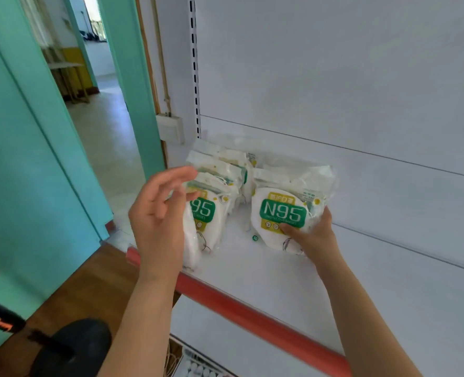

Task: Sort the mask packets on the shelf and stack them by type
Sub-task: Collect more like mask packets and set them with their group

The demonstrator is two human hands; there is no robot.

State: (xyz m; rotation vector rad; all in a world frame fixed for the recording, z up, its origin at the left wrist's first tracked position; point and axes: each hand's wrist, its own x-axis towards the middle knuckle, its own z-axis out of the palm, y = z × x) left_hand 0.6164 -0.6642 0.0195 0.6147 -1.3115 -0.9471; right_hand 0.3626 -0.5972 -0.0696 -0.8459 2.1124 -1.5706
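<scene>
Clear-wrapped N95 mask packets on our white shelf (280, 281): right hand (311, 236) grasping the right packet (285, 213) by its lower edge, left hand (158, 213) released, fingers loose before the left stack (212, 202).

left pile (212, 210) | right pile (285, 213) beside it | both on shelf (252, 270) (front edge near)

Two hands (157, 213), several N95 packets (282, 213).
</scene>
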